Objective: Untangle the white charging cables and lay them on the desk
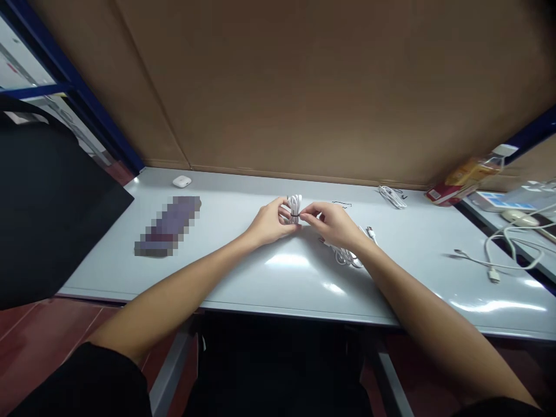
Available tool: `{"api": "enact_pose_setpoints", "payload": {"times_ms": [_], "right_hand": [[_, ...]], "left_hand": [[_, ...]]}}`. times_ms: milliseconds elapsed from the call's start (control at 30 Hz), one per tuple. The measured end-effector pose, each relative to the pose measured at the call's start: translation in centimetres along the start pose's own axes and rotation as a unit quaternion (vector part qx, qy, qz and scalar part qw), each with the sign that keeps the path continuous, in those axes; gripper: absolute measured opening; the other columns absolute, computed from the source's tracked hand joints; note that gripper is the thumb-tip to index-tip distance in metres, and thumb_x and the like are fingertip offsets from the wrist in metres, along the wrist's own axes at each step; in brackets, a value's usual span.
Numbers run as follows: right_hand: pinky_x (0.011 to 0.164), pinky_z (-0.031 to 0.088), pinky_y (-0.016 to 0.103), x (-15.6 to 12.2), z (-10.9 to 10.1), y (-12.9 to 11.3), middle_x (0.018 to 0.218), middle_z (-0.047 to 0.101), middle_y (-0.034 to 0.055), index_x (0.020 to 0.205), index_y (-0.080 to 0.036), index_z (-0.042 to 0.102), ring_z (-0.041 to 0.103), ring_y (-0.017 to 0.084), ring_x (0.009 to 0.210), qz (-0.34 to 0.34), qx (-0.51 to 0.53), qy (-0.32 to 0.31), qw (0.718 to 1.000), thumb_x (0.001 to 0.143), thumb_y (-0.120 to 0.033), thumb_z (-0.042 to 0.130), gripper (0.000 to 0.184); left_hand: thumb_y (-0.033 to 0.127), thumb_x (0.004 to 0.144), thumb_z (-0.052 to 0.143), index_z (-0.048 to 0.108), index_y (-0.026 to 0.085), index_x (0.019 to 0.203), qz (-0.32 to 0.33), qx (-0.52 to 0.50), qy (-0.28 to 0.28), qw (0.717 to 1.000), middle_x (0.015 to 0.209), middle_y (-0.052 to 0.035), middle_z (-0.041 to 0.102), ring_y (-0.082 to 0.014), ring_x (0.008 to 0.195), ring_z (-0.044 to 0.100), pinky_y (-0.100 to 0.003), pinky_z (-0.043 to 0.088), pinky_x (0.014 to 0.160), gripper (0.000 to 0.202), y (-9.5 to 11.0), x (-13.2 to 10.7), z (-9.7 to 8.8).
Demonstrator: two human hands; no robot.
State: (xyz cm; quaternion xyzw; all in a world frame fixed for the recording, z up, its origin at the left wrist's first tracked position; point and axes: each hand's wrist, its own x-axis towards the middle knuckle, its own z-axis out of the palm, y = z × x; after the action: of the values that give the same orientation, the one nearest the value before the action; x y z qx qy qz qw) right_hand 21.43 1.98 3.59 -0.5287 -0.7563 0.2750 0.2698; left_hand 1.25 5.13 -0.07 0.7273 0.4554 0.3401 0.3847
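A white cable (295, 202), coiled into a small upright bundle, is gripped by my left hand (271, 222) above the middle of the table. A thin black tie (295, 215) runs around the bundle's waist. My right hand (326, 221) pinches at the tie's right side with thumb and forefinger; the tie's end is mostly hidden by the fingertips. Partly under my right wrist lies another white cable (344, 256), loosely coiled, with its plug (370, 233) sticking out beyond the forearm. Behind my right hand are thin black ties (341, 204) on the table.
A coiled white cable (392, 197) lies at the back right, near a bottle (467, 179). Another white cable (516, 263) trails over the table's right side by a mouse (519, 218). At left are a white earbud case (182, 181) and a blurred-out object (169, 226). A brown panel (278, 87) stands behind.
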Motion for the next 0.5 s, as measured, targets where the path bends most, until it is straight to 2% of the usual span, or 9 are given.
{"api": "enact_pose_setpoints", "payload": {"times_ms": [67,133,233,333,433,500], "right_hand": [[0.066,0.041,0.032,-0.1,-0.1,-0.2,0.083,0.070,0.0041,0.092,-0.020,0.072,0.057,0.017,0.068,0.002,0.033,-0.015,0.999,0.098,-0.045,0.056,0.030],[0.063,0.039,0.031,-0.3,-0.4,-0.3,0.079,0.066,0.0021,0.090,-0.020,0.072,0.052,0.015,0.065,0.014,0.076,-0.058,0.995,0.097,-0.050,0.058,0.034],[0.061,0.036,0.029,-0.4,-0.8,0.0,0.074,0.059,0.0001,0.085,-0.020,0.070,0.047,0.014,0.064,0.031,0.155,-0.147,0.976,0.095,-0.056,0.061,0.038],[0.063,0.038,0.029,-0.4,-1.1,0.3,0.080,0.062,0.0018,0.085,-0.020,0.072,0.047,0.014,0.067,0.026,0.224,-0.198,0.954,0.093,-0.055,0.065,0.037],[0.063,0.038,0.029,-0.4,-1.0,0.2,0.084,0.065,0.0028,0.089,-0.021,0.074,0.049,0.014,0.068,0.022,0.235,-0.168,0.957,0.094,-0.052,0.066,0.033],[0.063,0.039,0.030,-0.4,-0.9,0.0,0.085,0.067,0.0030,0.093,-0.021,0.075,0.052,0.015,0.069,0.015,0.205,-0.114,0.972,0.095,-0.051,0.065,0.031]], "left_hand": [[0.037,0.075,0.081,0.066,0.019,0.094,0.024,-0.022,0.003,0.999,0.086,-0.0012,0.070,-0.0126,0.067,0.059,-0.026,0.044,0.062,0.030,-0.1,0.1,0.0],[0.038,0.076,0.080,0.068,0.018,0.087,0.040,-0.036,0.011,0.998,0.082,-0.0019,0.071,-0.0140,0.068,0.062,-0.026,0.046,0.062,0.026,0.0,0.2,0.0],[0.034,0.070,0.085,0.070,0.017,0.089,0.060,-0.072,0.033,0.995,0.094,-0.0056,0.075,-0.0175,0.079,0.069,-0.029,0.053,0.071,0.030,0.5,-0.1,0.0],[0.029,0.064,0.089,0.069,0.018,0.104,0.088,-0.122,0.052,0.987,0.115,-0.0087,0.074,-0.0195,0.092,0.072,-0.032,0.057,0.083,0.046,1.2,-0.4,0.0],[0.026,0.065,0.088,0.062,0.020,0.125,0.031,-0.150,0.060,0.986,0.121,-0.0102,0.070,-0.0155,0.079,0.070,-0.028,0.056,0.069,0.066,1.7,-0.4,-0.1],[0.030,0.074,0.082,0.061,0.019,0.129,-0.037,-0.175,0.049,0.983,0.111,-0.0091,0.072,-0.0127,0.066,0.065,-0.025,0.049,0.058,0.060,1.8,-0.1,-0.4]]}}
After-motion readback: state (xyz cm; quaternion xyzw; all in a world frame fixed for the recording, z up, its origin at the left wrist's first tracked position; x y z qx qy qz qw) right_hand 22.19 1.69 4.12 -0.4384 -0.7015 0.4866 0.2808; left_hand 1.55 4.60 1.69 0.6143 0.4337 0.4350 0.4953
